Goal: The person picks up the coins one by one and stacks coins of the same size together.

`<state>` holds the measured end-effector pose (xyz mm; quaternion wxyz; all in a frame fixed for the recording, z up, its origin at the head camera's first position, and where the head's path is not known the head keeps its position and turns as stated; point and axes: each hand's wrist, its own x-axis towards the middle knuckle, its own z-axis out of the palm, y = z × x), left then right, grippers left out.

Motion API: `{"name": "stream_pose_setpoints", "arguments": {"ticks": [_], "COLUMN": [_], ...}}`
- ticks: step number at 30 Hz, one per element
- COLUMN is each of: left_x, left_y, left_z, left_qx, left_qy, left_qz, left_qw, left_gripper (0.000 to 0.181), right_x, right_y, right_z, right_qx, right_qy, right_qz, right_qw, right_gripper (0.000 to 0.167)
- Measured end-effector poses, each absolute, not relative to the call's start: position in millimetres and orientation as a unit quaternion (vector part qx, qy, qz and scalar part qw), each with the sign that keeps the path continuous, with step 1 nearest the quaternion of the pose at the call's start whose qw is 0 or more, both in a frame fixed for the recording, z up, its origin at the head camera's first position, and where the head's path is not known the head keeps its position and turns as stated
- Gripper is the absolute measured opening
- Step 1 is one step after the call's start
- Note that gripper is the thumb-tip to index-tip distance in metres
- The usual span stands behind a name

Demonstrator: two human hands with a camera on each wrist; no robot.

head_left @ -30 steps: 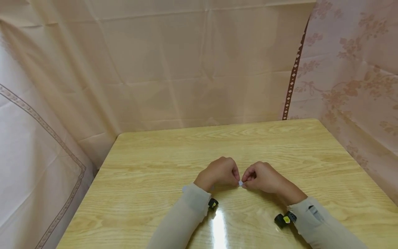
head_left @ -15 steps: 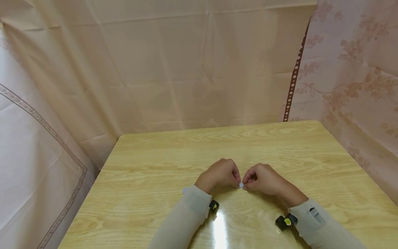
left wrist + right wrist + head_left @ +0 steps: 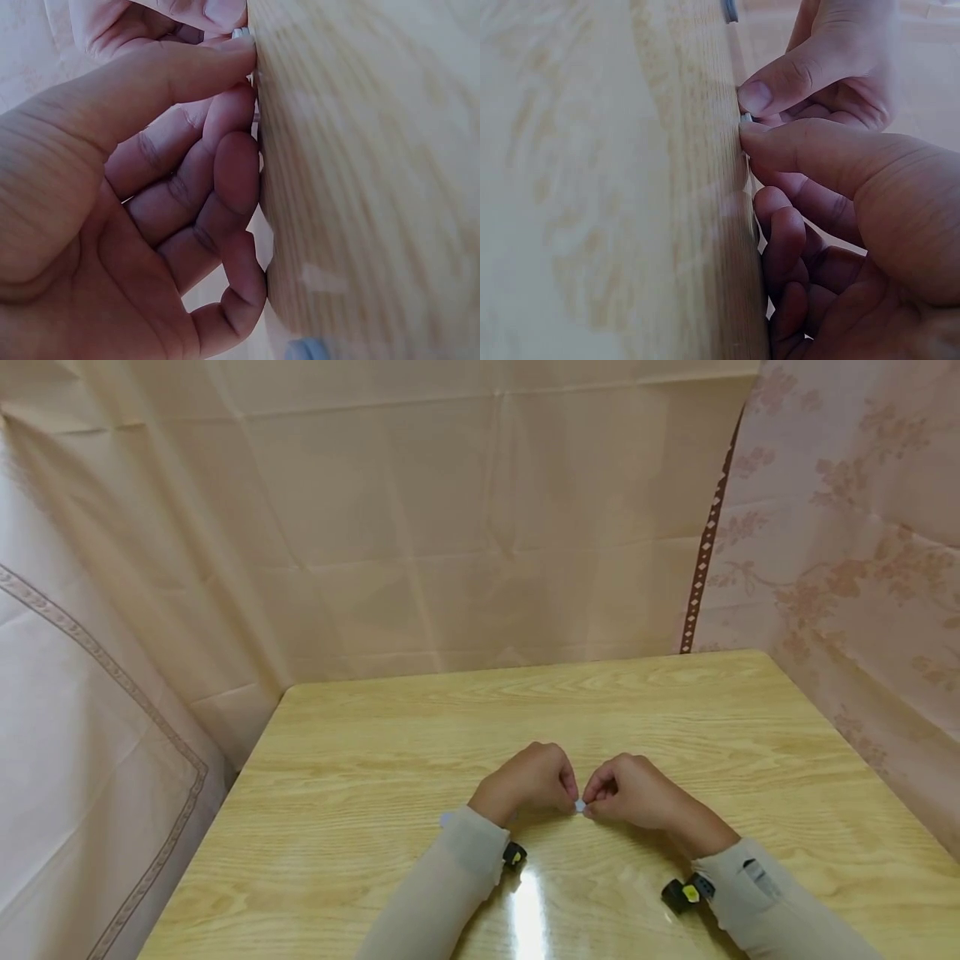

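Observation:
Near the middle of the table, my left hand (image 3: 528,781) and right hand (image 3: 637,791) meet at a small pale blue-white piece (image 3: 581,806). Each hand pinches one side of it between thumb and fingers, low at the table surface. In the left wrist view only a thin edge of the piece (image 3: 241,33) shows between the two thumbs. The right wrist view also gives just a sliver of the piece (image 3: 746,118); its full shape is hidden by the fingertips. The other fingers of both hands are curled, close to or touching the wood.
A second pale blue piece (image 3: 447,818) lies on the wood-grain table (image 3: 360,752), partly covered by my left sleeve. A bluish piece (image 3: 306,349) also shows at the left wrist view's lower edge. Cloth (image 3: 450,527) hangs behind the table and at both sides.

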<state>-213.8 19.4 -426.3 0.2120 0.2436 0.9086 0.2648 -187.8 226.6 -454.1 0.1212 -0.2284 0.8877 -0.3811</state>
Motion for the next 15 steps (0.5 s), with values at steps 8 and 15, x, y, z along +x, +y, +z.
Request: {"name": "stream_pose_setpoints", "arguments": {"ticks": [8, 15], "left_x": [-213.3, -214.6], "left_y": [17.8, 18.0], "left_z": [-424.5, -425.1], "left_qx": [0.243, 0.245], "left_qy": [0.905, 0.904], "left_qz": [0.274, 0.272], "left_qw": [0.218, 0.222], "left_gripper": [0.018, 0.018], "right_x": [-189.5, -189.4], "right_y": [226.6, 226.6], "right_z": [-453.9, -453.7], "right_qx": [-0.230, -0.227], "right_qy": [0.889, 0.891], "right_qz": [-0.378, -0.375], "right_qw": [0.119, 0.120], "right_gripper": [0.009, 0.009]}}
